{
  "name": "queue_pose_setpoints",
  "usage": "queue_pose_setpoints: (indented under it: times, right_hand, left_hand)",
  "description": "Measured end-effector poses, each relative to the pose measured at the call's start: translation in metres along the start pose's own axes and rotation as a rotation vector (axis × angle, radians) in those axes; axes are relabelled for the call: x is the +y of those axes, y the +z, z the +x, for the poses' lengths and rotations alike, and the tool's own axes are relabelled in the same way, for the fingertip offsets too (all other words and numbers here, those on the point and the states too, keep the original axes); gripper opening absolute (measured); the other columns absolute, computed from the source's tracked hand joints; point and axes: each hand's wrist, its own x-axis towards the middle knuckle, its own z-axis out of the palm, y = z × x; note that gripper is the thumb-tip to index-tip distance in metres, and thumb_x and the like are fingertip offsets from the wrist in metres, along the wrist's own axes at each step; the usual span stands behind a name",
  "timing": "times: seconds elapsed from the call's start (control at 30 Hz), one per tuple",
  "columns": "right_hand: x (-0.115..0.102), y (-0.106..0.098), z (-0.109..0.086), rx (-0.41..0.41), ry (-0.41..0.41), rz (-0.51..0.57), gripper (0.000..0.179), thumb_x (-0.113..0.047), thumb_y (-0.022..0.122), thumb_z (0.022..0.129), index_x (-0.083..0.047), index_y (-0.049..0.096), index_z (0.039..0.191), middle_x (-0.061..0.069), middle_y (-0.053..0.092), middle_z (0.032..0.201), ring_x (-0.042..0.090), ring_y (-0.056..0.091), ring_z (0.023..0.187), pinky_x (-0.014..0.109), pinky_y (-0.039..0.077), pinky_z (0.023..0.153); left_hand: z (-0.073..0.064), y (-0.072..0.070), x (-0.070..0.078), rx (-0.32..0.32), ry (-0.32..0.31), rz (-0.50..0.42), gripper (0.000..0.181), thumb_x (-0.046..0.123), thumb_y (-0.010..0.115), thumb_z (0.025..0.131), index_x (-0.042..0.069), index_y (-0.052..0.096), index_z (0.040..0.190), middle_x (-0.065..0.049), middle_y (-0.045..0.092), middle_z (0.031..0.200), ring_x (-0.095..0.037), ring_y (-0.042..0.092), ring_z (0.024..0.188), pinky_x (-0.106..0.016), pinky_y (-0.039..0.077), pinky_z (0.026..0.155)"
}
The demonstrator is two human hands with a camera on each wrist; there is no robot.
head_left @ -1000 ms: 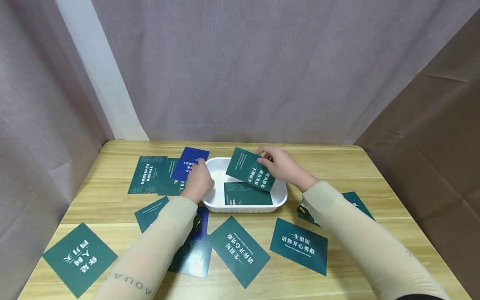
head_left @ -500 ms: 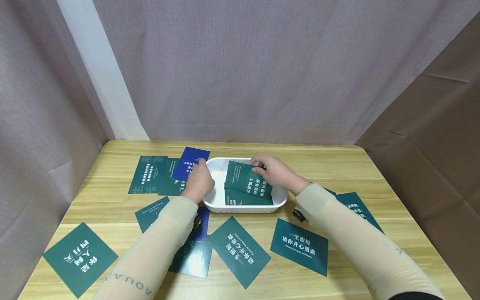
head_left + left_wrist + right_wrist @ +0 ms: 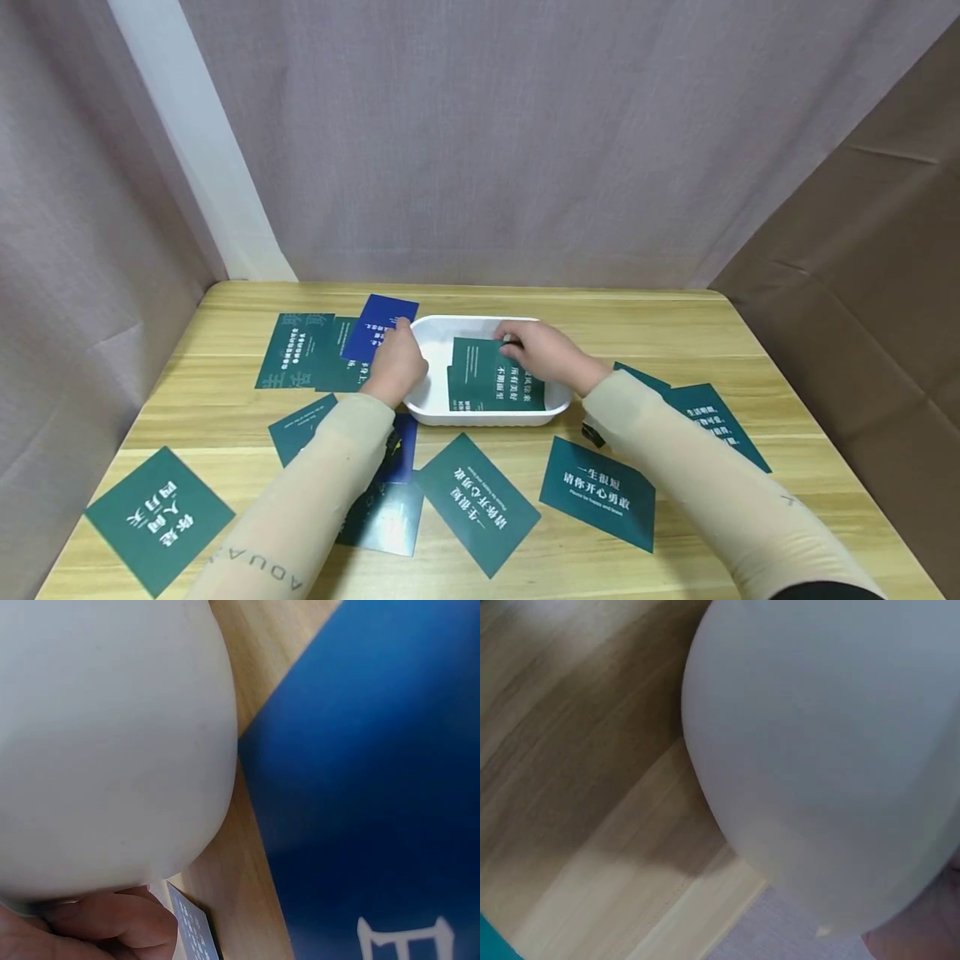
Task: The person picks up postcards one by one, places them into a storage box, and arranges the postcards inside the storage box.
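Note:
A white tray (image 3: 432, 385) stands mid-table, with a green card (image 3: 480, 367) lying over another green card (image 3: 459, 398) inside it. My right hand (image 3: 546, 352) reaches over the tray's right side and pinches the upper card near its far edge. At the left end my left hand (image 3: 397, 363) grips the tray's rim, its curled fingers (image 3: 124, 924) against the white wall in the left wrist view. A blue card (image 3: 372, 329) lies beside that hand, partly hidden by it. In the right wrist view the tray (image 3: 832, 765) hides most of the right hand.
Green cards lie around: one at front left (image 3: 161, 521), a pair in front of the tray (image 3: 480, 504) (image 3: 597, 493), overlapping ones at back left (image 3: 295, 350), others at right (image 3: 717, 425). The left sleeve covers parts of several cards. Curtains border the wooden table.
My right hand has lowered the green card into the tray, moving slightly left and toward me. The card now lies flatter over the lower card. My left hand has stayed put.

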Motion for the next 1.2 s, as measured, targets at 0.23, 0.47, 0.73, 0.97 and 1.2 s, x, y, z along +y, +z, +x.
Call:
queue_pose_setpoints:
  times: [0.23,0.47,0.73,0.97,1.2]
  right_hand:
    - [0.000,0.009,0.000,0.006,-0.091,-0.077,0.015,-0.015,0.063,0.095,-0.012,0.067,0.109,-0.002,0.065,0.099,0.013,0.058,0.087,0.035,0.051,0.085]
    - [-0.002,0.014,0.000,-0.041,-0.063,-0.109,0.018,-0.017,0.062,0.095,-0.012,0.067,0.112,-0.001,0.065,0.101,0.014,0.057,0.090,0.035,0.051,0.089]
    - [-0.006,0.018,-0.001,-0.062,-0.053,-0.151,0.018,-0.017,0.063,0.095,-0.012,0.067,0.112,0.000,0.065,0.101,0.015,0.057,0.092,0.036,0.050,0.089]
    - [-0.007,0.024,-0.001,-0.069,-0.041,-0.178,0.020,-0.018,0.063,0.095,-0.013,0.067,0.113,0.001,0.066,0.105,0.015,0.058,0.096,0.036,0.050,0.092]
    - [-0.007,0.027,-0.001,-0.068,-0.022,-0.188,0.021,-0.019,0.061,0.096,-0.015,0.067,0.115,0.001,0.064,0.106,0.014,0.056,0.097,0.034,0.048,0.093]
  left_hand:
    - [-0.001,0.000,-0.001,0.002,0.004,0.002,0.077,0.002,0.061,0.089,-0.003,0.017,0.151,-0.030,0.037,0.142,-0.044,0.050,0.120,-0.052,0.051,0.089]
    - [-0.001,0.000,-0.001,0.004,0.009,0.004,0.077,0.002,0.062,0.088,-0.003,0.018,0.151,-0.031,0.037,0.143,-0.045,0.050,0.120,-0.053,0.051,0.088]
    - [-0.002,-0.001,0.001,0.000,-0.003,0.003,0.077,0.002,0.062,0.089,-0.002,0.018,0.151,-0.030,0.035,0.144,-0.045,0.048,0.122,-0.054,0.051,0.089]
    - [-0.002,-0.001,0.001,-0.011,-0.010,0.001,0.077,0.003,0.061,0.090,-0.002,0.017,0.152,-0.030,0.031,0.148,-0.045,0.044,0.126,-0.054,0.048,0.092]
    - [-0.001,-0.001,0.000,-0.012,-0.010,-0.001,0.078,0.002,0.061,0.089,-0.002,0.016,0.152,-0.030,0.031,0.148,-0.045,0.045,0.125,-0.054,0.048,0.092]
